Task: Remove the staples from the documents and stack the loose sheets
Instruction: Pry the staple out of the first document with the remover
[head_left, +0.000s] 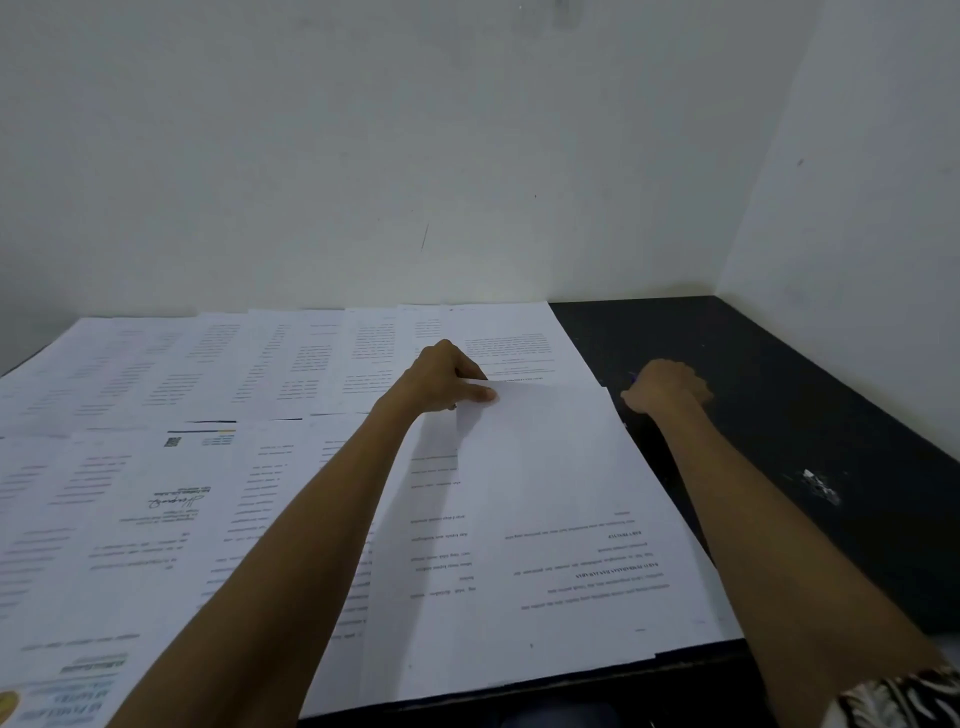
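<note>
Sheets (156, 374) cover black corner table (779, 389); left fingers (480, 396) pinch one, right fingers (693, 385) unclear.

Overlapping sheets (218, 509) lie in two rows across the left of the table (779, 364), walls (363, 156) behind and right.

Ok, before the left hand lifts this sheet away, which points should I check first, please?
1. The left hand pinches the top sheet at its far left corner: ok.
2. Staple already out of that corner: cannot tell, the hand covers it.
3. The right hand is off the paper, over the dark table: ok.
4. Whether the right hand holds a tool: cannot tell.
5. Bare table on the right for a stack: ok.
</note>
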